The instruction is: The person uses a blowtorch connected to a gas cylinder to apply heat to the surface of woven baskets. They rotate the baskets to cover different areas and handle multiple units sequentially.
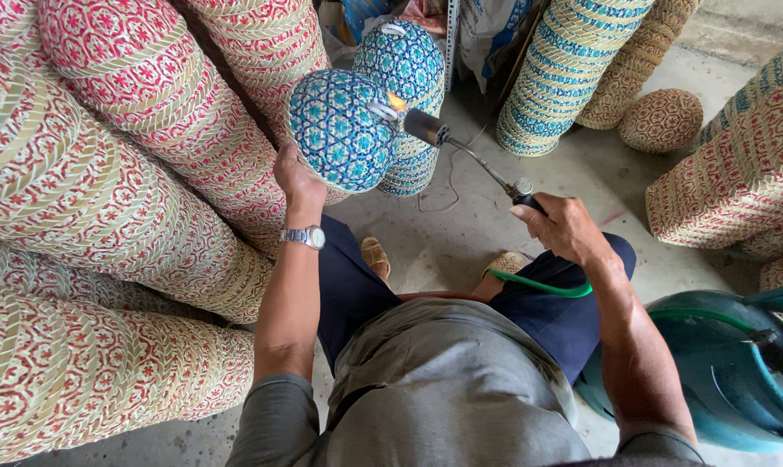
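Head view, looking down on a seated person. Left hand (298,180) grips the lower edge of a blue basket (340,130), woven in a star pattern, fingers closed on it, holding it up in front of the knees; a wristwatch (305,236) sits on that wrist. Right hand (563,227) is clamped on the handle of a gas torch (461,151), whose thin metal tube runs up and left to a dark nozzle. A small orange flame (397,102) shows at the nozzle tip, right at the basket's right side. A green hose (543,285) leaves the torch handle and crosses the right thigh. A teal gas cylinder (712,372) stands just beside the right leg, lower right. A second blue basket stack (406,65) stands directly behind the held basket. Long stacks of red-patterned baskets (106,216) lie along the left. Blue-banded stack (564,69) and a single brown basket (664,119) stand on the concrete floor (461,233) at the upper right. Both sandalled feet are visible between the knees.
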